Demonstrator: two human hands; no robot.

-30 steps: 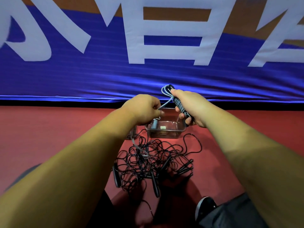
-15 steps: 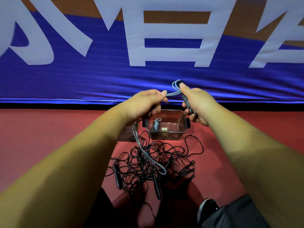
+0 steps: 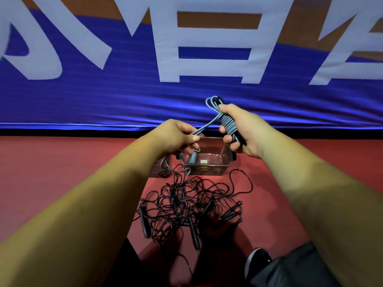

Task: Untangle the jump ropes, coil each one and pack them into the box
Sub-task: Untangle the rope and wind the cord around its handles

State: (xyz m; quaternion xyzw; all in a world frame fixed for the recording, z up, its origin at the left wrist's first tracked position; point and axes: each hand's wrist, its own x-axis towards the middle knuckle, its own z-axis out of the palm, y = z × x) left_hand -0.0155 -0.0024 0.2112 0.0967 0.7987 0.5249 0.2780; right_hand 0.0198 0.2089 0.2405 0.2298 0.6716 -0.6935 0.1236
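Two hands on grey rope (image 3: 227,125): right hand (image 3: 248,130) grips the wound bundle, left hand (image 3: 176,135) pinches the free strand. Likely light, limp, springy; clamp across the coils.

The flat red floor (image 3: 62,172) holds a small see-through plastic box (image 3: 207,171) that sits far from the person, near the bottom of the blue wall. Just in front of the box lies a big tangled pile of thin black jump ropes (image 3: 186,201), with long black stick handles (image 3: 194,235) poking out at its near side. A loop of a grey-blue jump rope (image 3: 187,172) lies just left of the box, and a black shoe (image 3: 257,259) rests on the floor closest to the person.
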